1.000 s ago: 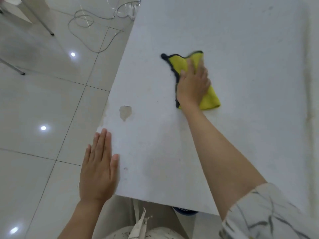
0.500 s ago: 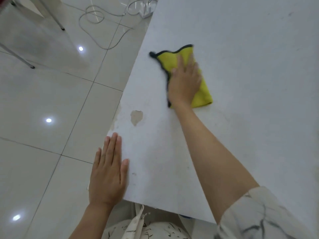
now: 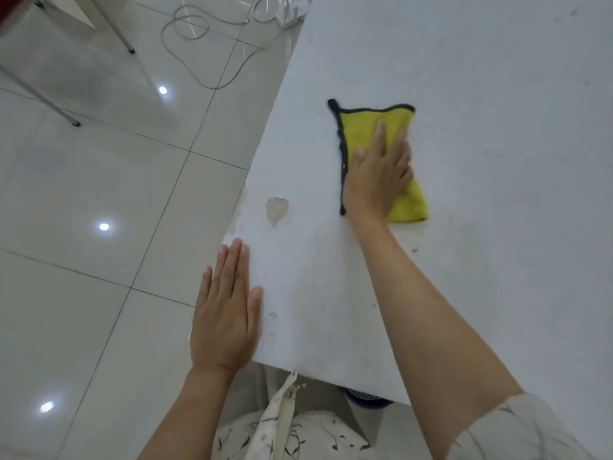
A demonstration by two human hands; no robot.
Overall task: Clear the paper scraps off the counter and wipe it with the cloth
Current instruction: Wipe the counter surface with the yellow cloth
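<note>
A yellow cloth with a dark edge lies flat on the white counter. My right hand presses on it with straight fingers, palm down. My left hand lies flat along the counter's left edge near the front corner, fingers straight and together. No paper scraps show on the counter. A chipped patch marks the surface near the left edge, and a small dark speck lies to the right of my right forearm.
Glossy tiled floor lies to the left, with a coiled white cable and metal furniture legs at the back. A dark bin rim shows under the counter's front edge.
My right hand has slid the cloth a little left and toward me across the counter. My left hand has stayed flat at the counter's edge.
</note>
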